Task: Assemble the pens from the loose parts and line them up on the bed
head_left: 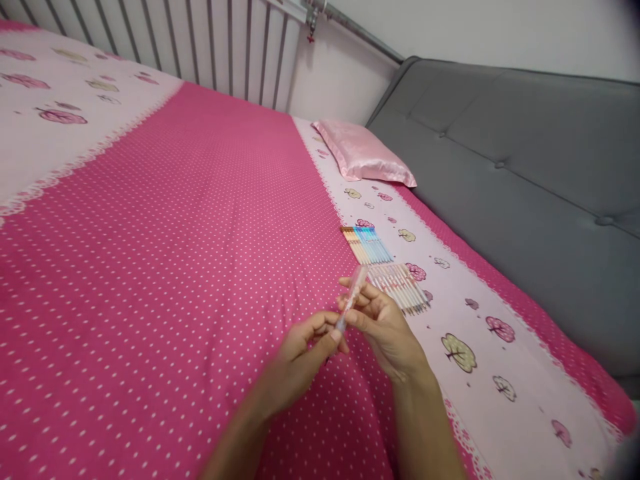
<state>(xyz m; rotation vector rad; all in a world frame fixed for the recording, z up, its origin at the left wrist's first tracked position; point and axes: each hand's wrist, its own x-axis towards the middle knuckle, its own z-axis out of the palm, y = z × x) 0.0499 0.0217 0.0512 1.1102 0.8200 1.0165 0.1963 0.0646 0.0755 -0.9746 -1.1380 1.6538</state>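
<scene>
A pale pink, partly see-through pen [356, 285] is held between both hands, tilted with its upper end away from me. My left hand [306, 345] pinches its lower end between thumb and fingers. Higher up, the thumb and fingers of my right hand [386, 328] close on its barrel. Just beyond my right hand lies a row of whitish pens [400, 285] with reddish markings, set side by side. A second row of pens [369, 245], yellowish on the left and light blue on the right, lies behind it.
A bed with a pink polka-dot cover [210, 220] spreads beneath my hands. Toward the back right rests a shiny pink pillow [365, 153] near the grey padded headboard [520, 133]. A white radiator [210, 47] with a pipe [360, 33] stands along the far wall.
</scene>
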